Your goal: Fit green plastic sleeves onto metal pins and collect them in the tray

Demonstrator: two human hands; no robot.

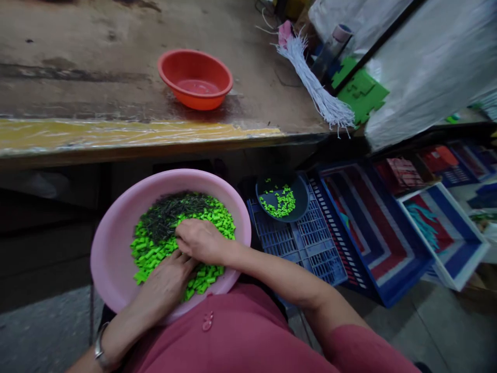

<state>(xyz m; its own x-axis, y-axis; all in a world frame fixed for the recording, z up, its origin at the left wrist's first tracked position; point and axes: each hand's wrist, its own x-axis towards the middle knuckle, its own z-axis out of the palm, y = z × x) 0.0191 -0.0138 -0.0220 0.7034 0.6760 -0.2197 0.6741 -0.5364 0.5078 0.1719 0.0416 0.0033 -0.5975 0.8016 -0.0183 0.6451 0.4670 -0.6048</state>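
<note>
A pink basin [112, 259] rests on my lap, holding many small bright green pieces [149, 259] and a heap of thin dark pieces [166, 212] toward its far side. Over the middle of the basin, my right hand [202, 241] is closed, its fingertips curled in and meeting my left hand [171, 280]. My left hand lies low against the green pieces, fingers bent together under the right one. Whatever sits between the fingers is hidden or too small to name. A metal watch or bracelet is on my left wrist.
A red bowl [194, 96] stands on the wooden table [97, 88] ahead. To the right, a dark bowl [301, 207] with green pieces sits on a blue crate [279, 243]. Farther right are a large blue tray [388, 295] and a white-rimmed box [466, 264]. White strings [310, 83] hang over the table edge.
</note>
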